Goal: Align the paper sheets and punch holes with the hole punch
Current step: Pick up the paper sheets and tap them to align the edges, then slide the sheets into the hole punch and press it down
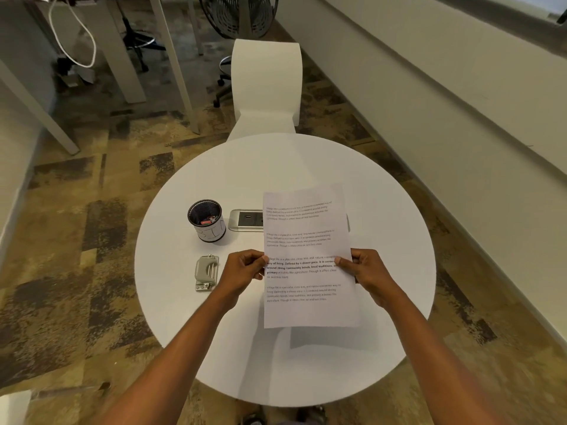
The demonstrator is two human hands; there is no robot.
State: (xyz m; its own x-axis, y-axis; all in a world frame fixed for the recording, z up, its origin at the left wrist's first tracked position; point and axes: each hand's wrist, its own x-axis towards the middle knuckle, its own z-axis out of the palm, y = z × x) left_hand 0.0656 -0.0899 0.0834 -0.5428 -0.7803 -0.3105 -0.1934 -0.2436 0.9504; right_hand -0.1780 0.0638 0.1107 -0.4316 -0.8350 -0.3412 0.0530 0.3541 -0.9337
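Note:
Printed paper sheets [306, 237] are held up above the round white table [383, 210], their lower edge casting a shadow on it. My left hand [242, 271] pinches the left edge of the sheets at mid height. My right hand [365, 271] pinches the right edge at the same height. A grey metal hole punch [206, 273] lies flat on the table just left of my left hand, untouched.
A black mesh cup [206, 219] labelled BIN stands behind the punch. A power socket panel [247, 219] is set into the table, partly behind the sheets. A white chair [265, 87] stands at the table's far side. Patterned carpet surrounds the table.

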